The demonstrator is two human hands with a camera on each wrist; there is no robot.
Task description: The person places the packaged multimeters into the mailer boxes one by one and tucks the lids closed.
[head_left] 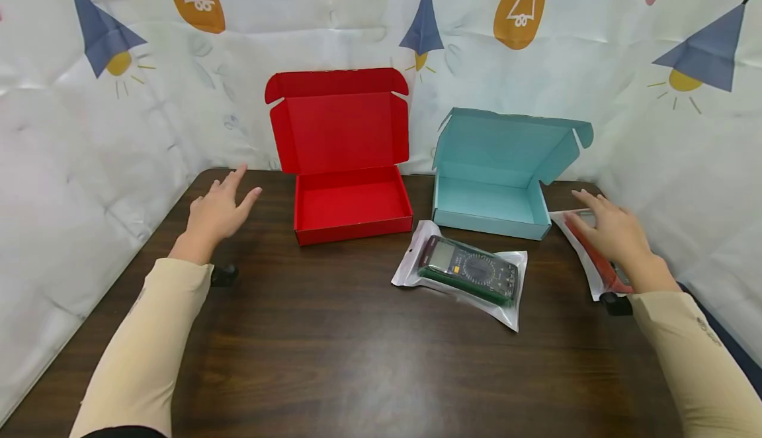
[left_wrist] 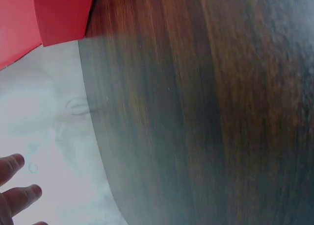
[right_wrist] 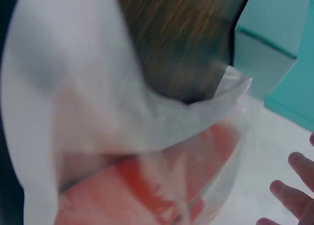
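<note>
My left hand [head_left: 214, 212] hovers over the table's far left, fingers spread, holding nothing; its fingertips [left_wrist: 29, 191] show at the lower left of the left wrist view. Above a bagged red device [head_left: 595, 256] on the right is my right hand [head_left: 616, 234], its fingers extended; whether it touches the bag cannot be told. Clear plastic wraps that red device, seen close and blurred in the right wrist view. A green-edged multimeter [head_left: 470, 269] in a clear bag lies right of the middle. Two lidded boxes, one red [head_left: 354, 226] and one light blue [head_left: 491, 219], stand open at the back.
The dark wooden table [head_left: 333, 358] runs up to a patterned white curtain [head_left: 238, 94] behind and at both sides. Both box lids are raised toward the curtain. The blue box stands between the red box and the red device.
</note>
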